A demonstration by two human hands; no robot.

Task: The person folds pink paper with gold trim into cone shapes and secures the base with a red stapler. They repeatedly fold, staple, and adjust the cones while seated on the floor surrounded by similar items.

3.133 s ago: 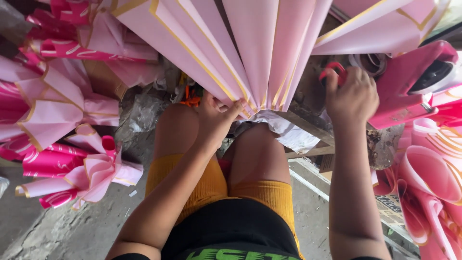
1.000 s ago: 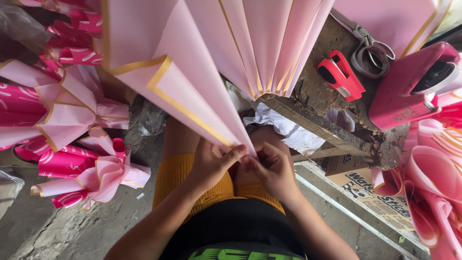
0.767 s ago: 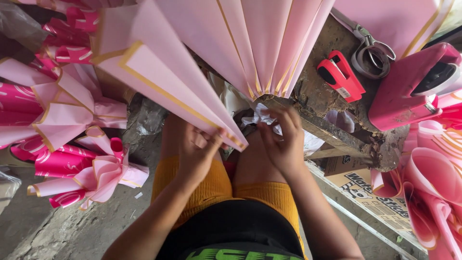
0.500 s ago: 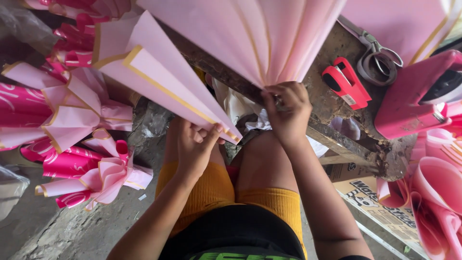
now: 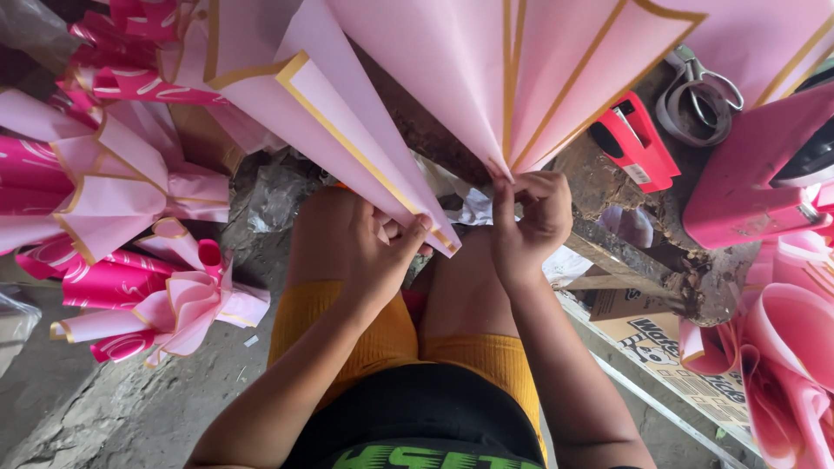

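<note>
Pink paper folds (image 5: 521, 78) hide right hand (image 5: 530, 217) fingertips

Rough workshop corner, daylight
Cracked grey concrete floor (image 5: 95, 408) (pretty dusty), worn dark wooden workbench (image 5: 660, 260) on the right.

The pink paper fan (image 5: 521, 78) runs off the top edge.

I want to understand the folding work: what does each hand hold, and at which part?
The left hand pinches one folded pink paper cone at its narrow tip; the right hand pinches the gathered pink pleats at their lower point.
</note>
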